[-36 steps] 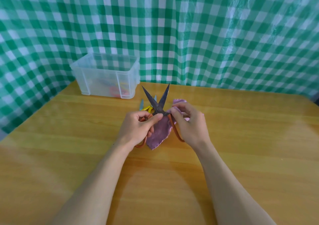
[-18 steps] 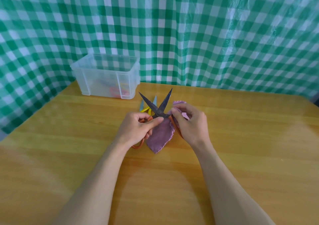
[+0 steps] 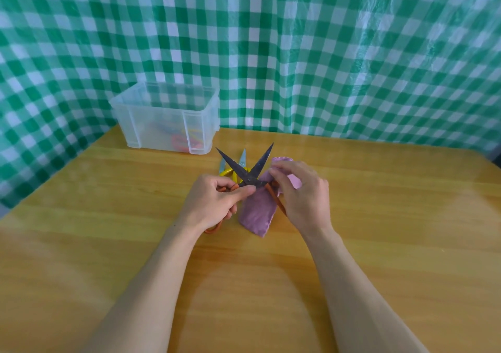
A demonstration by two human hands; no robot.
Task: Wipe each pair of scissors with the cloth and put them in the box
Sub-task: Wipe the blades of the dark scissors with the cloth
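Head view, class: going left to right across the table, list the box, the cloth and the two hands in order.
Clear box → left hand → purple cloth → right hand.

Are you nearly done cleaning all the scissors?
Partly. Done: some coloured scissors lie in the box; I can't count them. In hand: the left hand grips the orange-handled scissors, blades spread, while the right hand pinches the purple cloth beside them. Left: the yellow-handled scissors wait on the table behind.
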